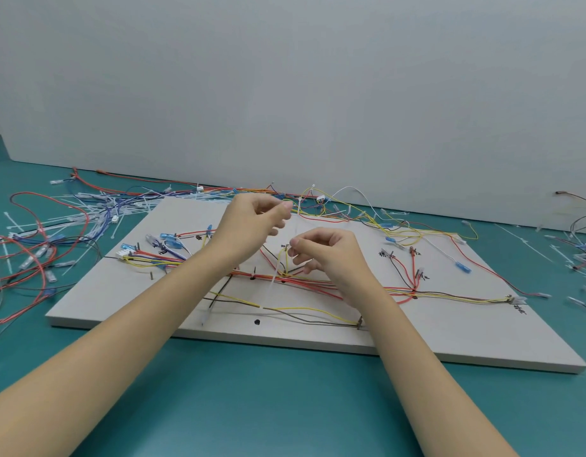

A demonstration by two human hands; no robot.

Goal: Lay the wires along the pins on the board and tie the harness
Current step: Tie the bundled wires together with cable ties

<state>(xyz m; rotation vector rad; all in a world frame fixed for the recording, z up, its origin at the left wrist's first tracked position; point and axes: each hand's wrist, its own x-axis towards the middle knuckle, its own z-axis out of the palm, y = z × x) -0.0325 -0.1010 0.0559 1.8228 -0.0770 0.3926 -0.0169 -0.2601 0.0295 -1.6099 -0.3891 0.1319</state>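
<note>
**Me:** Over the middle of the board (417, 341), both my hands are up off the wood. My left hand (252, 219) has its fingers curled and pinched, and I think it holds something thin and white, but it is too small to be sure. My right hand (324, 255) pinches near the top of a yellow wire loop (282, 258) by a pin (286, 247). A white zip tie (274, 285) hangs down across the wires.

**Friend:** Is the job nearly done?

**Me:** I think a good part is. Lots of red and yellow wires (318, 283) already run along the pins in one thick bunch across the board. But I see no tight ties on the bunch yet, so the tying looks like it has only begun. More loose wires (37, 245) lie on the green table (285, 407) to my left, near a pile of spare ties (96, 212).

**Friend:** Do you have room to move?

**Me:** Yes, near me the table is open. The wall (285, 77) stands close behind the board, so the far side is tight. Pins stick up, and my sleeves or fingers could catch them
</note>
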